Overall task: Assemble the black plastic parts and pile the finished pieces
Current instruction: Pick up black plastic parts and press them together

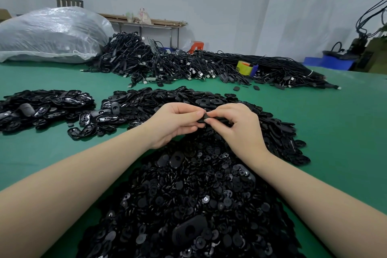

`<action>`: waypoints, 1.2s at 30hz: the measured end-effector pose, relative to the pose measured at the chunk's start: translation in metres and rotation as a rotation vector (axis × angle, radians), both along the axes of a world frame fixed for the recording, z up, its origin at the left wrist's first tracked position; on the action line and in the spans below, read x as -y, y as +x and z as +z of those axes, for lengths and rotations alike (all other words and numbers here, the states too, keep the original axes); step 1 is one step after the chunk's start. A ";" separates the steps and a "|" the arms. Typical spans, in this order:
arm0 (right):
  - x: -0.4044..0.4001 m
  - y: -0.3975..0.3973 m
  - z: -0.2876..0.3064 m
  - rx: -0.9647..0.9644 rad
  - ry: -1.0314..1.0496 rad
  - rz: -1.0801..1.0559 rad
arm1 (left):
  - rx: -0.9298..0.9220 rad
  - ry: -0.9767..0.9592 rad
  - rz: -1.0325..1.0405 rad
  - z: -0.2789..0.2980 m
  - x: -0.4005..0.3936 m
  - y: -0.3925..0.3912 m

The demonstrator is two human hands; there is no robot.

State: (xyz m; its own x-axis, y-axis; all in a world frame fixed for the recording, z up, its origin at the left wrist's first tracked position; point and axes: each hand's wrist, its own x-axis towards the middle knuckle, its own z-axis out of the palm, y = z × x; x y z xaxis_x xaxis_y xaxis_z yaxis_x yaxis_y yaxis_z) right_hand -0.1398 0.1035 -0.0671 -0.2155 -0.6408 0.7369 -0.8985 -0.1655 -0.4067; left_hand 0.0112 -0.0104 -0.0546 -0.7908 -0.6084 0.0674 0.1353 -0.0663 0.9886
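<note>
You are holding 1 black oval shell above the heap of small round discs, your left hand and right hand both pinching it, probably steadying it for pressing an insert. Finished pieces likely belong on the left pile.

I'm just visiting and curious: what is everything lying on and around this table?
small round parts: heap, black, nearest
oval shells: heap, black, behind the hands
second shell pile: one, black, left
cables: big tangle, black, far side
plastic sack: one, clear, far left
tape roll: one, yellow, among the cables
crates: blue, far right
table: green
left hand, right hand: fingers pinch one black part
</note>
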 end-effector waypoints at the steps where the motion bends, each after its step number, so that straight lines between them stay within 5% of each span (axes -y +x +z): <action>1: 0.000 0.000 0.000 -0.001 0.010 -0.008 | 0.001 -0.001 0.004 0.000 0.000 0.000; 36: -0.002 0.003 0.000 -0.039 0.062 -0.050 | 0.052 -0.056 0.054 0.000 -0.002 -0.002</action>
